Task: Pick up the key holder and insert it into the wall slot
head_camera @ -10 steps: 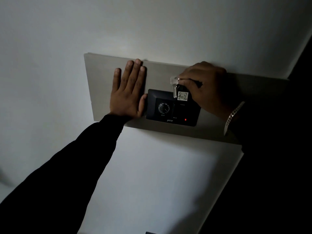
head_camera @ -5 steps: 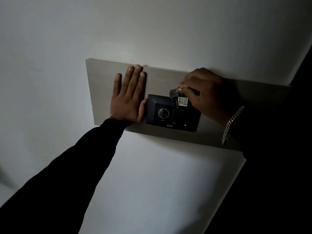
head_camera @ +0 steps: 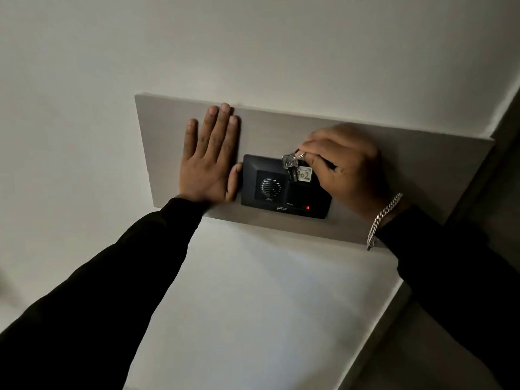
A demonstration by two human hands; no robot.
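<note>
A black wall unit (head_camera: 284, 204) with a round speaker grille and a small red light is mounted on a grey panel (head_camera: 422, 153). My right hand (head_camera: 346, 164) pinches the key holder (head_camera: 304, 173), a tag marked 402 with a silver key (head_camera: 289, 163) on a ring, against the unit's upper right part. The slot itself is hidden behind the tag and fingers. My left hand (head_camera: 209, 161) lies flat on the panel, fingers spread, its thumb touching the unit's left edge.
White wall surrounds the grey panel above, left and below. A dark vertical edge (head_camera: 503, 136) runs down the far right. A silver chain bracelet (head_camera: 382, 220) sits on my right wrist. The room is dim.
My right hand has lowered the key holder a little, down onto the unit's upper right part. My left hand has stayed flat on the panel.
</note>
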